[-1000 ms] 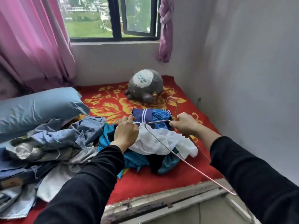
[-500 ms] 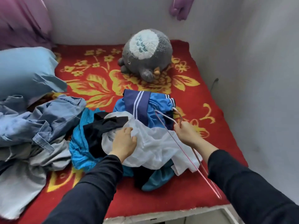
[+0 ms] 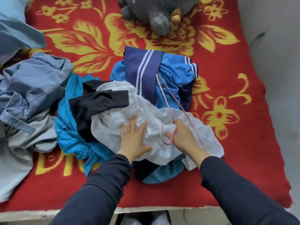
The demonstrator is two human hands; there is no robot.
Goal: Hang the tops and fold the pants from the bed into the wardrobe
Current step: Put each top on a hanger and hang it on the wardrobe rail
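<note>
Head view: task is barely started, by my read. The bed (image 3: 227, 176) carries the whole load, with a denim heap (image 3: 35, 82) at left and a mixed pile in the centre. Nothing looks hung or folded, and the wardrobe is out of frame. The white top (image 3: 116, 127) lies on top of the pile, over a teal garment (image 3: 69, 130) and a blue striped one (image 3: 146, 67), with a black one (image 3: 97, 103) overlapping its left edge. The plush toy (image 3: 159, 13) at far centre is out of the way. Your left hand (image 3: 134, 138) is flat, fingers spread, pressing the white top. Your right hand (image 3: 183, 137) grips the pink wire hanger (image 3: 176, 102) near its hook, and the frame lies across the top. Likely snag: the black garment lifting with it. Find the collar first.
</note>
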